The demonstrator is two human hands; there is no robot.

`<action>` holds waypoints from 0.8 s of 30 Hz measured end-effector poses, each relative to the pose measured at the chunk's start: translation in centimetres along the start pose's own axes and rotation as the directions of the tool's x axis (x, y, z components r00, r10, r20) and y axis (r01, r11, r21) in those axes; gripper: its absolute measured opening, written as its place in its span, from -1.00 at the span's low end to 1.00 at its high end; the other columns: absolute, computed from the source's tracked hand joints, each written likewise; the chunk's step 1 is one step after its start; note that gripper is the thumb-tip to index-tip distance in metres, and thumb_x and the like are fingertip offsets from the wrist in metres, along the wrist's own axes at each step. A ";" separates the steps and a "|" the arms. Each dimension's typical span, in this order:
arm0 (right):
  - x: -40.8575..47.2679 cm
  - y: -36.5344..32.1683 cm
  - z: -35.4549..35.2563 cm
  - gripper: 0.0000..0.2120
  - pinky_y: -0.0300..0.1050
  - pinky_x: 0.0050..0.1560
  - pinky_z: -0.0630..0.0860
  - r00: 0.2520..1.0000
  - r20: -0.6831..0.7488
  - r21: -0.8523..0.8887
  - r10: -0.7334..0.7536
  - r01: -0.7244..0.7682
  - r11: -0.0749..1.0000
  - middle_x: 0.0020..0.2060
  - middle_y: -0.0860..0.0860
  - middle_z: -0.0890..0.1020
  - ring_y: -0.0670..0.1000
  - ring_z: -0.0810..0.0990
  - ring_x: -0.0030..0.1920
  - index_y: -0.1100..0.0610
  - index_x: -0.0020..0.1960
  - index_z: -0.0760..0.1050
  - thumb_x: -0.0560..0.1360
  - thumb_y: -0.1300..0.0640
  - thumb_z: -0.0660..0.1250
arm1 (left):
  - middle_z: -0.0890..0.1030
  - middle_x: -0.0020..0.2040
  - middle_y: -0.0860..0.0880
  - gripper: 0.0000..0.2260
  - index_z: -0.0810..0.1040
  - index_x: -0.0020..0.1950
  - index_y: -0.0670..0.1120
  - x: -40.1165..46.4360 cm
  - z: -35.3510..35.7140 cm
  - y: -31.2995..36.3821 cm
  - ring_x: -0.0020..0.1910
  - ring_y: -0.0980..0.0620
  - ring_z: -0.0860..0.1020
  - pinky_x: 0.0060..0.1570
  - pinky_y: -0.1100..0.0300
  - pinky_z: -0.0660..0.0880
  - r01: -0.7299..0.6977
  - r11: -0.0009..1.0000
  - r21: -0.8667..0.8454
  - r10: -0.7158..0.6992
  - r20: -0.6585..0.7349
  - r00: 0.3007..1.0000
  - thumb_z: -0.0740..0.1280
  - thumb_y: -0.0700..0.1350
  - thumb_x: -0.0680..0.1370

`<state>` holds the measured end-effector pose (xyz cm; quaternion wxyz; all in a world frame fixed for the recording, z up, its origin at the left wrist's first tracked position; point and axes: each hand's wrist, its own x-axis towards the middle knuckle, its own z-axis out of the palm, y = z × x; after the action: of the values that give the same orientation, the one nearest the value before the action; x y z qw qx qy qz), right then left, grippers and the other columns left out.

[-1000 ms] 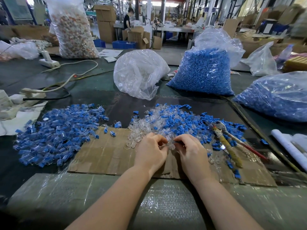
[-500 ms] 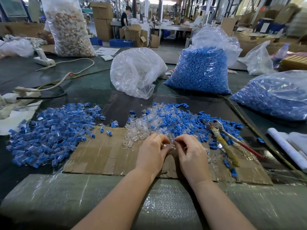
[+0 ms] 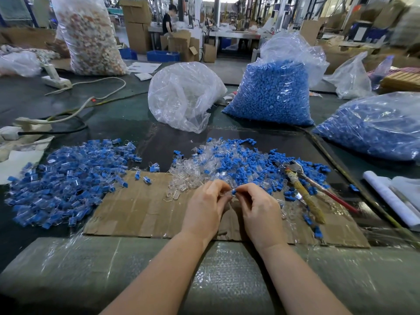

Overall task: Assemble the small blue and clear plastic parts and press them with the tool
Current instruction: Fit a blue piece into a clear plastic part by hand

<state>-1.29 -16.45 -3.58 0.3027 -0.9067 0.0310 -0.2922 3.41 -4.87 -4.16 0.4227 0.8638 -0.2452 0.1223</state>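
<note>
Blue part [image 3: 234, 191] pinched in my right hand [image 3: 259, 210], left hand [image 3: 205, 208] clamped on something I can't make out — held close above the cardboard [image 3: 141, 208]; tool [image 3: 304, 192] waits at three o'clock.

Mid-frame, the left hand [image 3: 205, 208] and right hand [image 3: 259, 210] pinch a small blue part [image 3: 234, 191] between them — pliers [image 3: 302, 189] lie at right on the cardboard [image 3: 136, 208].

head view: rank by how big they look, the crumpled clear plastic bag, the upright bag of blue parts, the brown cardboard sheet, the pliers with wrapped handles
1. Brown cardboard sheet, though it lies nearest the camera.
2-3. Upright bag of blue parts and crumpled clear plastic bag: too close to rank.
4. Pliers with wrapped handles.
</note>
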 end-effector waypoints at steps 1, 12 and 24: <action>0.0 0.0 0.0 -0.95 -0.32 -0.19 0.30 1.000 0.001 0.005 0.005 -0.005 1.000 -0.24 0.02 0.62 -0.05 0.49 -0.23 0.18 -0.11 0.57 0.48 0.28 0.35 | 0.54 -0.12 0.07 -0.90 0.56 0.01 -0.06 0.0 0.0 0.0 -0.11 0.09 0.48 -0.08 0.28 0.39 0.001 1.000 -0.002 -0.001 -0.005 1.000 0.35 -0.10 0.52; -0.1 -0.3 -0.1 -0.93 -0.30 -0.21 0.24 1.000 -0.005 0.006 0.009 -0.009 1.000 -0.27 -0.02 0.55 -0.06 0.43 -0.24 0.19 -0.15 0.53 0.51 0.23 0.33 | 0.55 -0.30 0.10 -0.71 0.47 -0.19 0.10 0.0 -0.3 -0.1 -0.31 0.34 0.50 -0.25 0.50 0.42 0.205 0.928 -0.310 -0.221 -0.016 0.975 0.43 -0.29 0.43; -0.1 -0.5 0.0 -0.89 -0.10 -0.17 0.40 1.000 0.003 -0.027 -0.027 0.027 0.999 -0.29 0.02 0.55 0.03 0.50 -0.23 0.19 -0.19 0.51 0.50 0.20 0.35 | 0.59 -0.23 -0.15 -0.85 0.52 -0.12 -0.08 0.3 -1.1 0.0 -0.31 0.08 0.60 -0.24 0.24 0.59 0.349 0.730 -0.588 -0.322 0.154 0.934 0.31 -0.34 0.51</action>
<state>-1.43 -16.02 -3.37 0.2864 -0.9114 0.0226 -0.2947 3.63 -4.08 -3.38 0.6867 0.7145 -0.1201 -0.0590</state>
